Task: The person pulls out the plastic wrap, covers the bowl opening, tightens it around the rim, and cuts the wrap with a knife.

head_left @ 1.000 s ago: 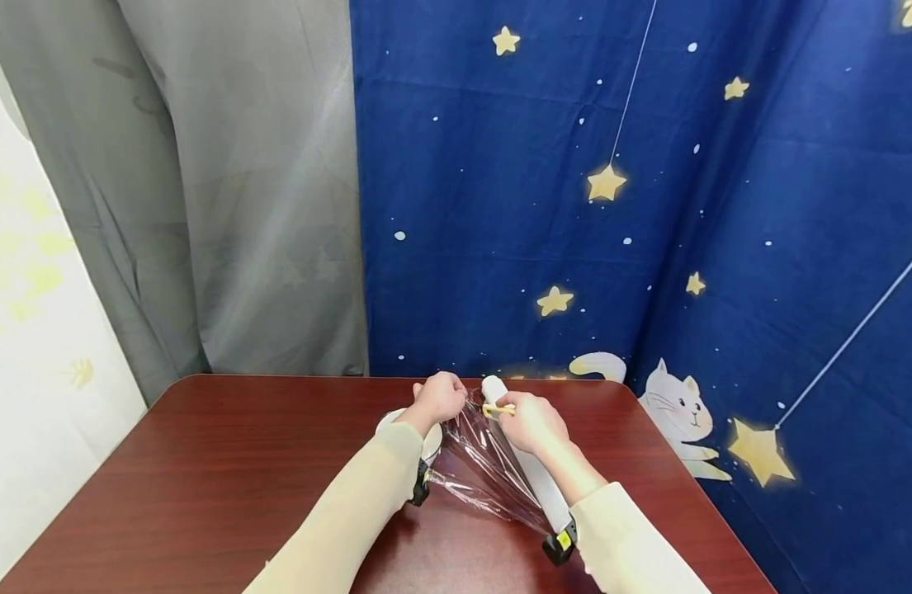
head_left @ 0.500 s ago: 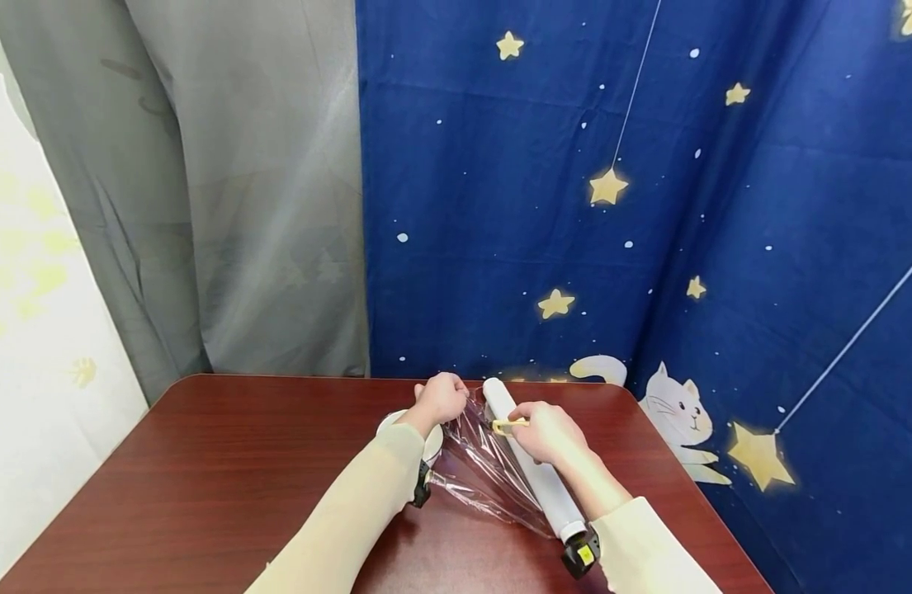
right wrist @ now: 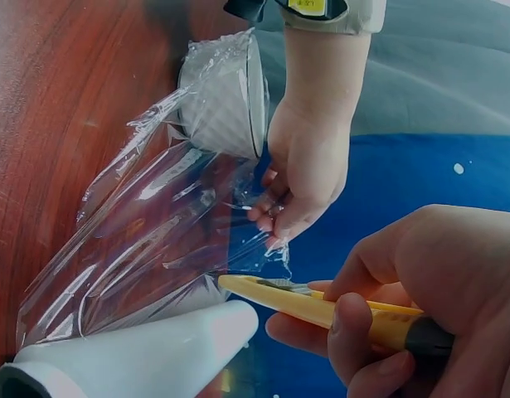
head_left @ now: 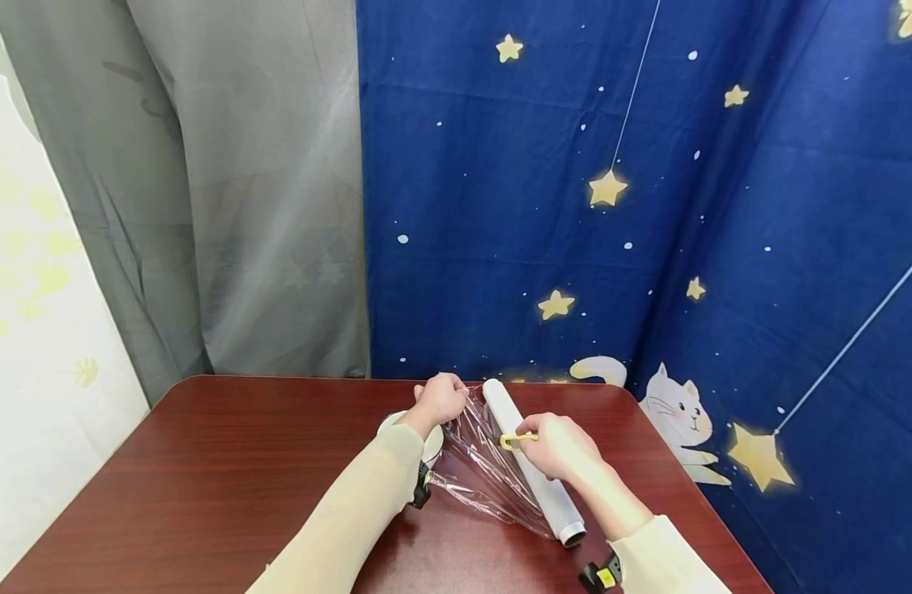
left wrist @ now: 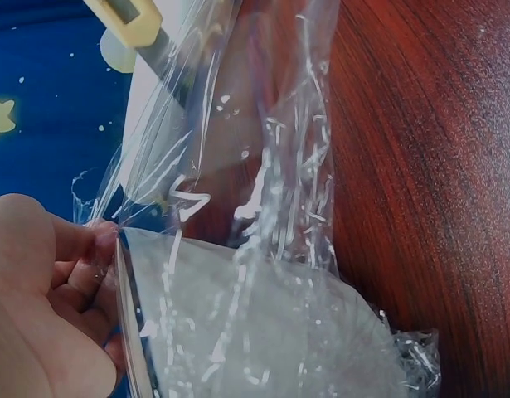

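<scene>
My left hand (head_left: 442, 398) pinches the gathered far edge of a sheet of cling film (head_left: 493, 466). The film runs from a white textured bowl (right wrist: 221, 104), over whose mouth it lies, to a white roll of cling film (head_left: 533, 466). In the left wrist view the bowl (left wrist: 238, 323) shows through the crinkled film beside the fingertips. My right hand (head_left: 561, 445) grips a yellow utility knife (right wrist: 321, 311) above the roll. Its bare blade (left wrist: 165, 62) overlaps the stretched film in the left wrist view. Most of the bowl is hidden behind my left wrist in the head view.
The dark red wooden table (head_left: 225, 478) extends to the left and toward me. Behind its far edge hang a grey curtain (head_left: 277, 206) and a blue star-patterned curtain (head_left: 485, 206). Each wrist wears a black camera.
My right hand has moved toward me and to the right along the roll with the utility knife, uncovering the roll's near end. My left hand keeps its place on the film.
</scene>
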Motion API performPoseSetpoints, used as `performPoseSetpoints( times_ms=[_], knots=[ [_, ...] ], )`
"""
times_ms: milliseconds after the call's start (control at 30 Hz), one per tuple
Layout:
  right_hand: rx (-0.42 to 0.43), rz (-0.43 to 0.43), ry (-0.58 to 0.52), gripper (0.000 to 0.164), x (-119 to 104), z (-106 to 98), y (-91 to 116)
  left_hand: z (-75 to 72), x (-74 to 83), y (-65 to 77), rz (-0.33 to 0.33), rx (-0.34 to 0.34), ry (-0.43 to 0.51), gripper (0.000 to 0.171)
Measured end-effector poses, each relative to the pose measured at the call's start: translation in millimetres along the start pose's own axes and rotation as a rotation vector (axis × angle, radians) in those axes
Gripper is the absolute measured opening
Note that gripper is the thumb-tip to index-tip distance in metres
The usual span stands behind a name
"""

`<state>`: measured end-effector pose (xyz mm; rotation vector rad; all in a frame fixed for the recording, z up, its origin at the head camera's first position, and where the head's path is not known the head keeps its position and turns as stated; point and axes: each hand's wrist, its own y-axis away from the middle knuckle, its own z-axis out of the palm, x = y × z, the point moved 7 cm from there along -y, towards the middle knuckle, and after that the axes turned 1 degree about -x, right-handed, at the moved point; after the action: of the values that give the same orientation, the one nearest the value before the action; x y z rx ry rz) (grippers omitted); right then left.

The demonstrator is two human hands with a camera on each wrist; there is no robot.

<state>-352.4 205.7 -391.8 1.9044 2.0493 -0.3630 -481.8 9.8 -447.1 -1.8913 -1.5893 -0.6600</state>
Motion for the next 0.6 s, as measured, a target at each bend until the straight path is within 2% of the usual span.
performPoseSetpoints(
  times_ms=[333, 600],
  knots=[
    [-0.009, -0.002, 0.027, 0.021, -1.7, -7.4, 18.1, -6.3, 5.8, 6.0, 0.002, 0.016, 0.012, 0.018],
    [0.002, -0.03, 0.072, 0.021, -7.7, -15.8, 31.5, -6.3, 1.6, 2.5, -0.004, 0.021, 0.02, 0.018]
  ],
)
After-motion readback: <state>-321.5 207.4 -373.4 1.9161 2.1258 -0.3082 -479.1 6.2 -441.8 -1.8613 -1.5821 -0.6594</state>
